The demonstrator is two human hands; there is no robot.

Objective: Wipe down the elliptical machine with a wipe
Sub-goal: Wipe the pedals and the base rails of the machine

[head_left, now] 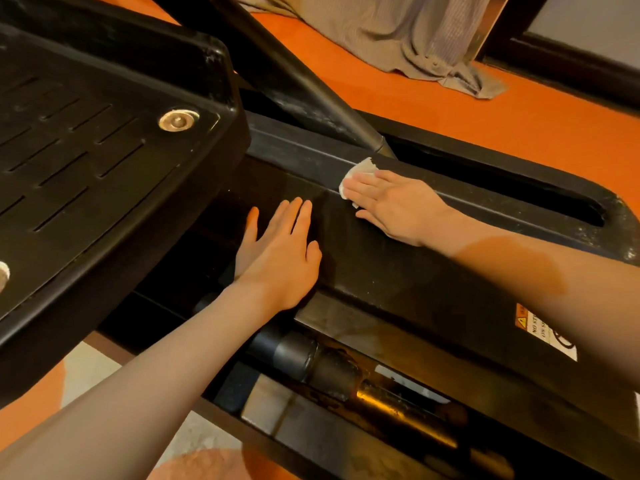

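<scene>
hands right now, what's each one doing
left hand: open, flat on the machine, holding nothing
right hand: open, straight fingers pressing the wipe down

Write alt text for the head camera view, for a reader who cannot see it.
A person's right hand presses a white wipe flat on the black elliptical frame, beside a long slot. The left hand rests open on the frame, next to a ribbed foot pedal.

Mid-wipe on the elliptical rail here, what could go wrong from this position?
The right hand presses the wipe beside the slot where the black arm enters; fingers might get pinched if it moves. The left hand lies flat near the foot pedal, which may swing.
</scene>
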